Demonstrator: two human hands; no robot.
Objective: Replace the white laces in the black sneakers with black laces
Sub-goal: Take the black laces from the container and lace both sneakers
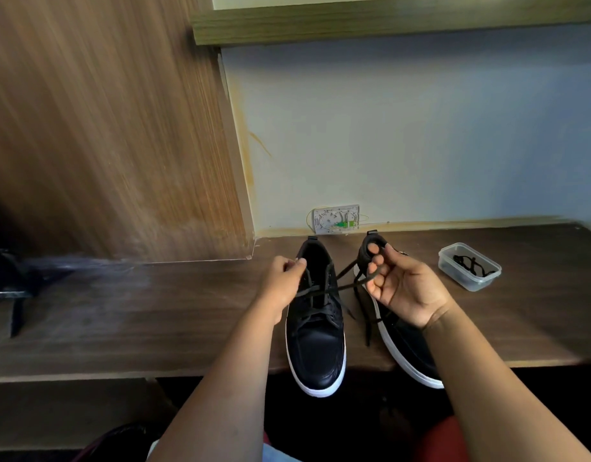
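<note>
Lacing: in the head view, a black lace (324, 291) is seen drawn taut across the top eyelets of the left-hand sneaker (316, 331), at centre frame.
Left hand (280, 281): fingers are curled, with one lace end pinched at the shoe's collar.
Right hand (404, 288): the other lace end is gripped, bent into a loop between thumb and fingers, in front of the second sneaker (404, 345).
Shoes: both are set side by side, toes toward the lower edge of the frame, on a dark wooden desk (154, 315).
Progress: the left-hand shoe appears laced in black to the top, and tying is judged to be the step in hand; no white lace is seen. The second shoe's lacing is largely hidden by the right wrist, so its state cannot be told.
Remaining: a dark lace (471, 265) is left in a clear plastic container (467, 281) at right of frame, suggesting one shoe is yet to be done.
Surroundings: a wall socket plate (336, 219) is set behind the heels; a wood panel (104, 128) fills the upper left.
Obstruction: a loose lace tail hangs between the shoes.
</note>
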